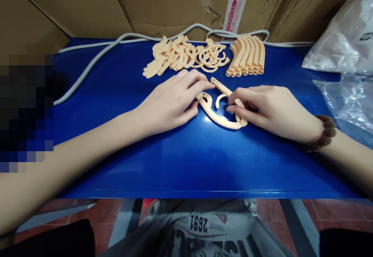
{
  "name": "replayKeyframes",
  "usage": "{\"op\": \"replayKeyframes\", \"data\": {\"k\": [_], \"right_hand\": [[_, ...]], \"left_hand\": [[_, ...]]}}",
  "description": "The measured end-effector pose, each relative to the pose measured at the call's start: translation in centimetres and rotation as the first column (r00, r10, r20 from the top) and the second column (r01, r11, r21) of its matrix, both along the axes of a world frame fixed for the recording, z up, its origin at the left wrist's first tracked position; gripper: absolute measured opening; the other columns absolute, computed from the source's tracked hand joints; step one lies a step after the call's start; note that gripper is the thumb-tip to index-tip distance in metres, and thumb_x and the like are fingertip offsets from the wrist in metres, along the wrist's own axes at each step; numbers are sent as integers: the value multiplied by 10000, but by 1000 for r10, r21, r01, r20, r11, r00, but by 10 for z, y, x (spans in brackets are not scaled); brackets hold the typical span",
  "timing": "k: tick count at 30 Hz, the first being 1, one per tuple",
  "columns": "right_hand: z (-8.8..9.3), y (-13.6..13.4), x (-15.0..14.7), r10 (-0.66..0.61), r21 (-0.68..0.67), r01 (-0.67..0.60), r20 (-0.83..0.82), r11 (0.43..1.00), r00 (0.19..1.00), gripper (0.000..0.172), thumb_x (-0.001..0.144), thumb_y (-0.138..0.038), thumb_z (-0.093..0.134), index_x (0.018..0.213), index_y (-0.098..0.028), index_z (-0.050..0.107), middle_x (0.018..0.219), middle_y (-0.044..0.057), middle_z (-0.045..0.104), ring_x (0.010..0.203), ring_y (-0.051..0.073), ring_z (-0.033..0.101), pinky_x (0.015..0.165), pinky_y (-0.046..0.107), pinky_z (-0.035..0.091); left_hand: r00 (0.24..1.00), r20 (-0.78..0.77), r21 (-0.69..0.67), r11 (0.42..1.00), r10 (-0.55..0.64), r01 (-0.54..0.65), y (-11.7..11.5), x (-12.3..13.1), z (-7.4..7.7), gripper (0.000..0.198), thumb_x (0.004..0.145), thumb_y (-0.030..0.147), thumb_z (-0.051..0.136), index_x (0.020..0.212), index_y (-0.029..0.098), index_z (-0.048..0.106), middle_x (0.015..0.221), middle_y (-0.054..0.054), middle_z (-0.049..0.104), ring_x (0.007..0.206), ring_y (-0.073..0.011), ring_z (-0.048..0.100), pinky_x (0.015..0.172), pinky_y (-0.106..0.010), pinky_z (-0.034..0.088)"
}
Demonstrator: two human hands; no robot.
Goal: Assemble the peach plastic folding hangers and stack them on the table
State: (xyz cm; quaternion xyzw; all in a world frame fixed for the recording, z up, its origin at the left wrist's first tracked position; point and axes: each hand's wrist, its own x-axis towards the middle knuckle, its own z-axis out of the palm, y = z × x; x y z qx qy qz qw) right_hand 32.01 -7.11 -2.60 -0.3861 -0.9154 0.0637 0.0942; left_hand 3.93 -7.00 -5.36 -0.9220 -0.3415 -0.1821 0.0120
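Nearest the person, the blue table top (186, 163) lies bare from its front edge up to both wrists, with open room there. The left hand (171, 103) and right hand (271, 109) sit close together, each closed with fingertips and thumb on one end of a peach plastic hook piece (217, 119) lying flat between them. A straight strip (220, 86) runs slantwise under the right fingertips. Beyond the hands lie a heap of curved parts (183, 55) and a row of stacked strips (247, 56), then a white cable (87, 68) along the far edge
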Motion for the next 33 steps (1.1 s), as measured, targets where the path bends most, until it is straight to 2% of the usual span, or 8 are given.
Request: {"op": "replayKeyframes", "data": {"k": [4,9,11,15,19,24,29,33], "right_hand": [[0,-3,-3,41,-30,-42,-38,999,998,390,1101,-519,457,1026,-219,693,774,33,685,720,207,627,691,314,391],[0,-5,-6,119,-34,-121,-60,992,991,454,1124,-548,401,1006,-211,682,824,44,702,740,205,629,746,320,403],[0,-5,-6,172,-12,-173,-65,985,983,422,1135,-482,375,1036,-208,680,816,42,684,724,203,607,757,331,401],[-2,-6,-6,312,22,-311,-79,950,947,278,1077,-242,384,1067,-196,658,828,41,656,730,202,577,756,338,402],[-7,-11,-10,368,69,-363,-76,929,927,141,1054,-225,522,1072,-175,653,827,33,654,718,186,558,726,315,407],[-12,-13,-14,373,132,-364,-58,922,926,235,1123,-235,463,1149,-157,683,891,65,710,767,184,620,721,295,454],[-12,-13,-14,369,147,-359,-44,922,928,305,1139,-259,442,1241,-146,706,950,86,751,823,192,669,763,304,498],[-12,-12,-12,325,167,-319,-11,933,946,321,1136,-283,451,1275,-145,705,936,87,750,818,203,677,759,315,480]], "left_hand": [[987,-44,-17,987,157,-158,-4,1,1,447,1028,232,499,1466,171,564,1371,-149,656,1278,-336,658,996,-443,593],[966,13,-66,964,260,-259,-8,4,3,454,1015,299,555,1455,184,569,1376,-133,666,1236,-319,685,943,-408,602],[961,23,-73,960,274,-272,-8,5,3,433,1019,330,561,1424,182,597,1313,-118,702,1195,-310,693,948,-411,594],[971,26,-106,966,238,-234,-10,8,4,392,1100,426,436,1277,185,690,1226,-101,743,1144,-291,687,954,-411,573],[984,16,-133,976,178,-174,-12,8,6,498,1070,539,488,1340,175,693,1307,-114,723,1188,-311,665,964,-430,574],[992,-10,-152,980,129,-129,-8,5,5,549,999,489,578,1429,156,655,1368,-123,695,1220,-321,649,984,-442,571],[996,47,-188,980,74,-64,-1,0,2,494,1033,455,539,1412,164,664,1361,-111,696,1211,-302,652,966,-431,552],[996,81,-209,978,36,-18,5,-3,1,418,1071,389,489,1390,186,668,1360,-99,709,1213,-290,650,998,-426,525]]}}
